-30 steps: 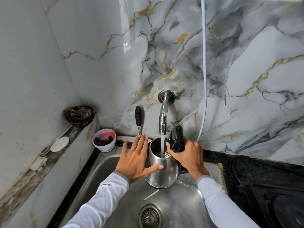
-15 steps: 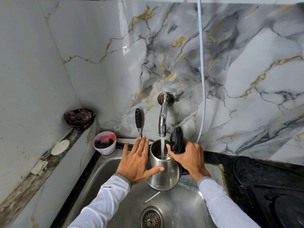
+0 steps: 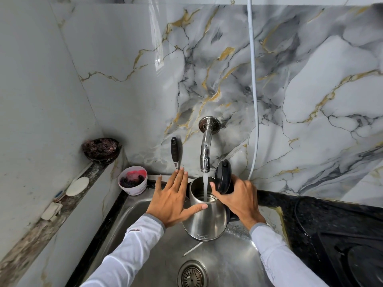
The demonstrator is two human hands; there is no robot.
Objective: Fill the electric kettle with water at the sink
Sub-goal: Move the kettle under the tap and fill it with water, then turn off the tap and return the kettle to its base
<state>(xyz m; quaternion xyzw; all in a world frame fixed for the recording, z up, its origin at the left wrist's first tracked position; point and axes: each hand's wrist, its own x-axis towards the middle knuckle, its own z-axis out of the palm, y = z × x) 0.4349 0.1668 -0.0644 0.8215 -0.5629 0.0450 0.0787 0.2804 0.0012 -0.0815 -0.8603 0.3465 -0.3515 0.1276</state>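
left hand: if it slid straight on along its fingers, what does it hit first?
Likely the black-handled utensil leaning on the marble wall: the left hand lies flat against the steel kettle, fingertips pointing up and away just below the utensil's metal neck. Depth is unclear; it might pass in front and meet the wall.

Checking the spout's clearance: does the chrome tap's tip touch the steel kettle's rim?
Apart. The head view shows the chrome tap ending above the steel kettle, bare water stream between them.
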